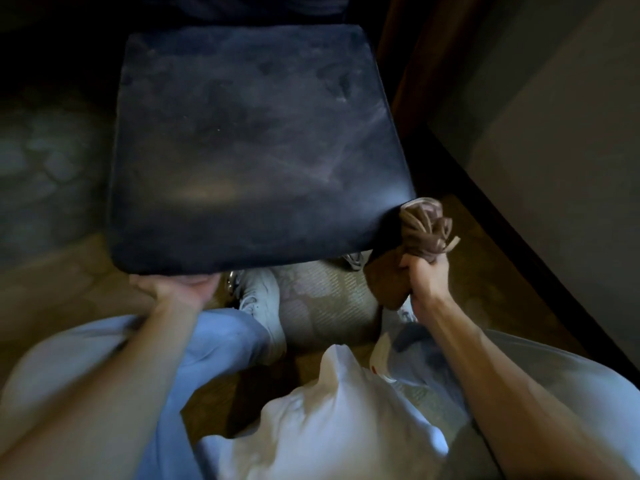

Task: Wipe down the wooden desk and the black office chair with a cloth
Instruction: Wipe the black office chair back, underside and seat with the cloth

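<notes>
My right grip (420,271) clamps the bunched cloth (427,226) at the chair seat (256,150) corner; my left grip (176,287) cups its front edge.

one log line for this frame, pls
phase: wiping chair | left hand: grips seat front edge | right hand: holds bunched cloth at seat's front-right corner | desk: not clearly in view

One view only is given, taken from a head-worn wide-angle camera. It is aimed forward and steeply down, so the black chair seat (256,147) is seen from above, close, filling the upper middle. Below the seat, the wearer's own forearms, knees and a shoe are caught at the frame's bottom. Right of the seat, edges are bent by the lens.
</notes>
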`<state>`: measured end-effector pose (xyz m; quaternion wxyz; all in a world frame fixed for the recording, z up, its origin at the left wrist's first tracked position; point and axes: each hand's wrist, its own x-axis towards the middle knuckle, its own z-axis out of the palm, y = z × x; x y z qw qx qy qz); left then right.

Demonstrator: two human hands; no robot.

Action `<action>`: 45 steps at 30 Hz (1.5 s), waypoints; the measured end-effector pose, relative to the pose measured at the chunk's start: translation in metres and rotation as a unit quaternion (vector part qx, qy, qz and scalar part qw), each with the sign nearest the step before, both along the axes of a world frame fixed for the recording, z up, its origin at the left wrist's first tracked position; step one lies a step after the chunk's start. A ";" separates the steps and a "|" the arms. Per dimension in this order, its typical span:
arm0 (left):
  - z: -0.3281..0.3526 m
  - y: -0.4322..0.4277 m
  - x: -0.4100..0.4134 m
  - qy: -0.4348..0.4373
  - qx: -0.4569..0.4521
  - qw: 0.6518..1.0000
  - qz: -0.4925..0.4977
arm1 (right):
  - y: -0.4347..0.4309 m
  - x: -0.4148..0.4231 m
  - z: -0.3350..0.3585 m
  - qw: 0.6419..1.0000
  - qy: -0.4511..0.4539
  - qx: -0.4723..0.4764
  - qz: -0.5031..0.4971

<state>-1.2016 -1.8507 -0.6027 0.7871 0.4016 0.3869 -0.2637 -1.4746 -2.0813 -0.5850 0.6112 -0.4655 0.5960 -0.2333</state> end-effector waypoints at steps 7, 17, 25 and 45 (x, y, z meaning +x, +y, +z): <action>-0.008 0.013 -0.029 0.010 0.002 0.999 -0.037 | -0.047 0.039 0.004 0.995 0.025 -0.077 -0.052; 0.006 0.016 -0.001 -0.005 0.126 0.978 -0.165 | -0.027 0.063 0.006 0.995 0.034 -0.091 0.012; 0.005 -0.022 -0.066 0.003 0.089 0.990 -0.111 | 0.063 0.092 0.005 0.994 0.008 -0.085 0.065; 0.036 -0.026 0.025 0.042 0.002 0.952 -0.304 | -0.110 0.097 0.000 0.981 -0.036 -0.151 -0.116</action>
